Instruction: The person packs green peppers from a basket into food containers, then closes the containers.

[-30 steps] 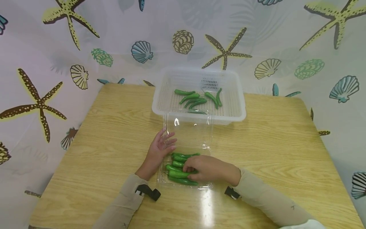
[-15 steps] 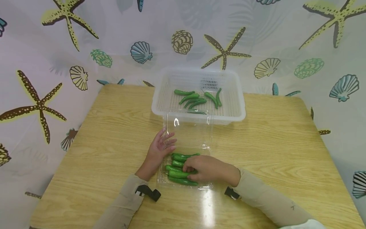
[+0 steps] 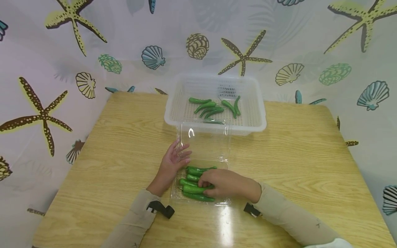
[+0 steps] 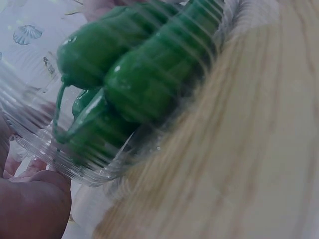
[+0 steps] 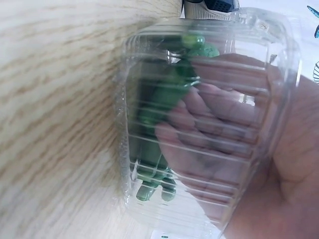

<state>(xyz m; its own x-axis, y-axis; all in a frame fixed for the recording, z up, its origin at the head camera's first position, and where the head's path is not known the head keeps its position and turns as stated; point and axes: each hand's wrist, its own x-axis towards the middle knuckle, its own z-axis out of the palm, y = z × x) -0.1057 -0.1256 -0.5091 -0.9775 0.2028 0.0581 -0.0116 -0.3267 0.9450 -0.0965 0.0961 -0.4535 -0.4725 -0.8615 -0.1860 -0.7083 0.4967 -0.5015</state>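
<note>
A clear plastic clamshell box [image 3: 228, 165] lies on the table with its lid [image 3: 204, 143] tipped back. Several green chili peppers [image 3: 198, 197] lie side by side across its base. My left hand [image 3: 170, 165] is at the box's back left corner, fingers spread and relaxed, thumb near the hinge. Inside the box, my right hand [image 3: 227, 184] reaches down with curled fingers and thumb around a pepper. Through the ribbed wall in the right wrist view, its fingertips [image 5: 167, 137] meet the green peppers [image 5: 154, 119]. Stems and rounded ends of peppers [image 4: 144, 84] fill the left wrist view.
Behind the box stands a white plastic basket [image 3: 262, 119] holding several more green chili peppers [image 3: 212, 111]. The lid's far edge overlaps the basket's front rim in the head view. The wood-grain table [image 3: 294, 148] meets a curtain [image 3: 124, 38] printed with shells and starfish.
</note>
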